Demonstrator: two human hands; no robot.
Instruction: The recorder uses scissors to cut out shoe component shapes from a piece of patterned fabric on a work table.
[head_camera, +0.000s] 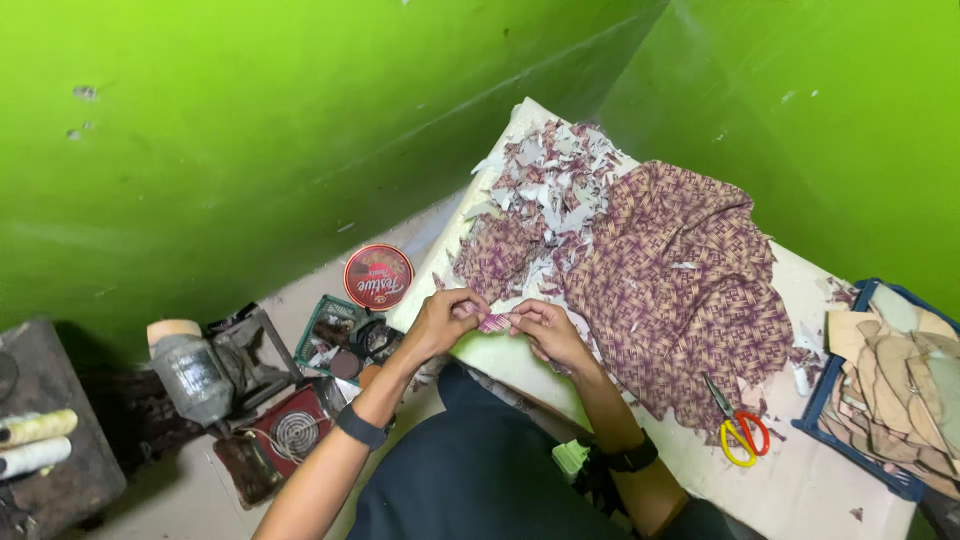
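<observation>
Both hands meet over the near edge of a white table (800, 480). My left hand (447, 318) and my right hand (545, 328) pinch a small piece of purple-and-tan woven patterned material (494, 322) between their fingertips. Just beyond them lies a large sheet of the same woven patterned material (680, 290), spread in folds across the table. A heap of small white and patterned offcuts (550, 185) covers the far end of the table. Each wrist wears a dark band.
Red-and-yellow-handled scissors (738, 428) lie on the table at the right. A blue tray (850, 455) with several tan cut shapes (900, 385) stands at the far right. On the floor at left: a round red tin (378, 276), a motor-like machine (195, 375), small boxes. Green walls behind.
</observation>
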